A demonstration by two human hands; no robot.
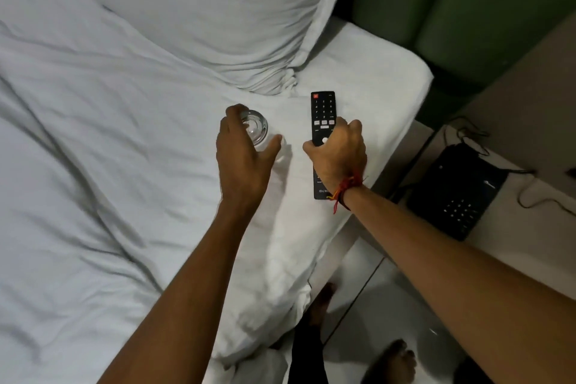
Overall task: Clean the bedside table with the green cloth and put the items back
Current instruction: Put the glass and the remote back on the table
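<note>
A clear drinking glass (257,129) stands upright on the white bed sheet. My left hand (241,150) curls around it, fingers on its far side and thumb on its near right. A black TV remote (323,112) lies lengthwise on the sheet to the right of the glass. My right hand (338,154) is wrapped over the remote's middle, with a red thread band on the wrist. The bedside table (511,221) is at the right, with a black telephone (458,193) on it. No green cloth is in view.
A white pillow (202,9) lies behind the glass and remote. A green padded headboard (467,9) rises at the top right. Thin cables (530,196) trail on the table beside the phone. My bare feet (392,362) stand on the glossy floor between bed and table.
</note>
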